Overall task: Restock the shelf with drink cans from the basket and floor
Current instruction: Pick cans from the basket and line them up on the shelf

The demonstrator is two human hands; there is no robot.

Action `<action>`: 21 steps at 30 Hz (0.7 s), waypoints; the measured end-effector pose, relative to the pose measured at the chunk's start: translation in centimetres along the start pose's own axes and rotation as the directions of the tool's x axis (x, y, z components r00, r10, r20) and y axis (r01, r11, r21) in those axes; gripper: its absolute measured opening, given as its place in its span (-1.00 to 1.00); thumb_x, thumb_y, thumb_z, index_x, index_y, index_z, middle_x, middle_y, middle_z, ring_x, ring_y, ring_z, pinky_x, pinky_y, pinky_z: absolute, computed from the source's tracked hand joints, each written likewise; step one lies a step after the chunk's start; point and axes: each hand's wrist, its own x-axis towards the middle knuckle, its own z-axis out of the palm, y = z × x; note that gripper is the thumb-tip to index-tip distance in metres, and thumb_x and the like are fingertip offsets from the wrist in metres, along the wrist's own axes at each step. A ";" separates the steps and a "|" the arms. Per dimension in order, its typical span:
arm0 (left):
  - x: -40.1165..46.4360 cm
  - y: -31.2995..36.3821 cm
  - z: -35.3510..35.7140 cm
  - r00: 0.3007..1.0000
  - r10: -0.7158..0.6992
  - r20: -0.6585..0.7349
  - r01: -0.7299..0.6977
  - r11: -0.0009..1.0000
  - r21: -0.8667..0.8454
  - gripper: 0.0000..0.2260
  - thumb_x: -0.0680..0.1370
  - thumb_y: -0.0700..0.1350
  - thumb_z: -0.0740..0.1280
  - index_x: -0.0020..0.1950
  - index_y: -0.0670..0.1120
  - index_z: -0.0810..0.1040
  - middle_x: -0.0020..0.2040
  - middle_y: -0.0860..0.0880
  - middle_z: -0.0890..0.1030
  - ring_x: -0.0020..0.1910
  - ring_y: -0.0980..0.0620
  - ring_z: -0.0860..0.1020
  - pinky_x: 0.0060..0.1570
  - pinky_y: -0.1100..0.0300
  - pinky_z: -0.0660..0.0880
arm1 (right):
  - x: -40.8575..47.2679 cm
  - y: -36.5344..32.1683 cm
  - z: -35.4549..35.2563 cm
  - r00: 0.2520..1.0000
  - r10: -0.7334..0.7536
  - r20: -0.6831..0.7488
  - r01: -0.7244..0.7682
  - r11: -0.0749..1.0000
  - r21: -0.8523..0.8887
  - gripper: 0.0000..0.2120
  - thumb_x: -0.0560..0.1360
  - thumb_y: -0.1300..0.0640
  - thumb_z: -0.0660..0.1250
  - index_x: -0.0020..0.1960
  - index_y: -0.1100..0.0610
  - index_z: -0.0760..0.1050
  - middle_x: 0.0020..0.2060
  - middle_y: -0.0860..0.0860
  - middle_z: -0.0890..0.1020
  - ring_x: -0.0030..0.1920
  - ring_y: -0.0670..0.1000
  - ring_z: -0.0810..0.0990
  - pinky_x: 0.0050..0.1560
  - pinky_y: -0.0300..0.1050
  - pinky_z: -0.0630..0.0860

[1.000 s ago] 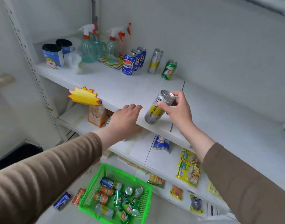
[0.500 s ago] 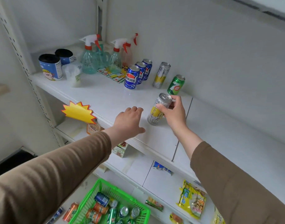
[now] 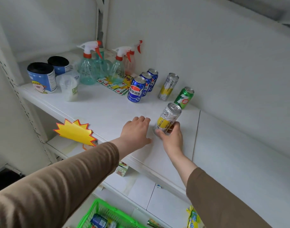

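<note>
My right hand (image 3: 171, 137) grips the lower part of a tall silver and yellow can (image 3: 169, 118), tilted slightly, over the white shelf (image 3: 108, 109). My left hand (image 3: 136, 130) lies flat on the shelf just left of that can, fingers spread, holding nothing. Behind stand three blue cola cans (image 3: 137, 89) in a row, another silver and yellow can (image 3: 168, 87) and a green can (image 3: 184, 97). The green basket (image 3: 98, 209) with cans shows at the bottom edge.
Spray bottles (image 3: 89, 66), two blue tubs (image 3: 42, 78) and a clear plastic cup (image 3: 69, 88) fill the shelf's left end. A yellow star tag (image 3: 75, 131) hangs off the shelf front. Snack packets (image 3: 192, 218) lie on the lower shelves.
My right hand has slid from the can's top down to its base and carried it farther back over the shelf. My left hand has moved a little forward on the shelf.
</note>
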 end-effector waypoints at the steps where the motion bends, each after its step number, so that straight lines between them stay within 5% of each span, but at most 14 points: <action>1: 0.7 -0.3 0.0 1.000 -0.003 0.001 0.003 1.000 0.007 -0.33 0.44 0.18 0.44 0.44 -0.06 0.30 0.33 -0.05 0.43 0.30 -0.08 0.40 0.18 0.04 0.44 | 1.0 -0.3 0.6 1.000 -0.003 -0.003 0.003 1.000 -0.009 -0.52 0.36 0.05 0.58 0.14 0.11 0.40 0.01 0.01 0.64 -0.05 0.02 0.62 -0.03 -0.07 0.54; 12: 6.0 -0.2 0.1 0.999 -0.029 0.038 0.029 1.000 0.010 -0.39 0.45 0.07 0.46 0.42 -0.08 0.34 0.30 -0.09 0.45 0.27 -0.10 0.42 0.15 0.04 0.44 | 9.3 -2.2 3.7 0.999 0.048 -0.022 -0.048 0.999 -0.006 -0.41 0.37 0.11 0.59 0.27 0.14 0.38 0.19 0.11 0.61 0.15 0.13 0.61 0.17 -0.07 0.51; 21: 11.0 -2.5 1.7 0.998 -0.028 -0.064 0.026 0.999 -0.030 -0.42 0.45 0.02 0.46 0.41 -0.10 0.36 0.27 -0.09 0.48 0.23 -0.09 0.44 0.13 0.07 0.45 | 15.9 -3.5 6.8 0.998 0.049 -0.039 -0.052 0.996 -0.070 -0.43 0.43 0.18 0.54 0.33 0.18 0.35 0.26 0.16 0.59 0.24 0.18 0.60 0.25 0.00 0.49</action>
